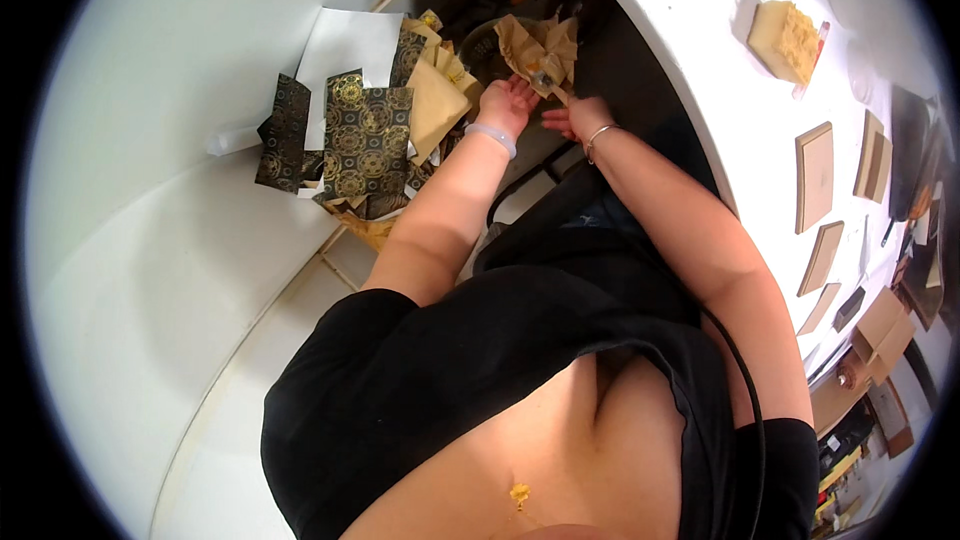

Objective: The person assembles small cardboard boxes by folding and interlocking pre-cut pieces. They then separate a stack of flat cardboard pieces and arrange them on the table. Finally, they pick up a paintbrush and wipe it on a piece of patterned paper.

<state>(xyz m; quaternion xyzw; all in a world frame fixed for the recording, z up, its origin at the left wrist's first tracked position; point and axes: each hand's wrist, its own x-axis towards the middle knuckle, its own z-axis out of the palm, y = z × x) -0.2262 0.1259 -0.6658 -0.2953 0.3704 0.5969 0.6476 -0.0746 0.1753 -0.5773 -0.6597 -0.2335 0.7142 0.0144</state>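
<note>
At the far middle, beside the white table, both my hands are reaching over a dark space. My left hand (508,106) is turned palm up with fingers apart, its tips close to a crumpled sheet of brown paper (552,38). From the other side my right hand (582,118) comes in, thumb and forefinger pinching a thin pale stick (560,94), the other fingers loosely stretched. The stick's far end lies against a small greyish patch on the paper; what that patch is cannot be made out. Behind the paper a dark round container (483,43) partly shows.
Left of my hands stands a heap of scraps, with black-and-gold patterned card (368,140), tan sheets (436,105) and white paper (350,45). On the white table (700,60) lie a yellow sponge-like block (785,40) and several flat tan boards (815,178). A black cable (752,390) hangs by my right arm.
</note>
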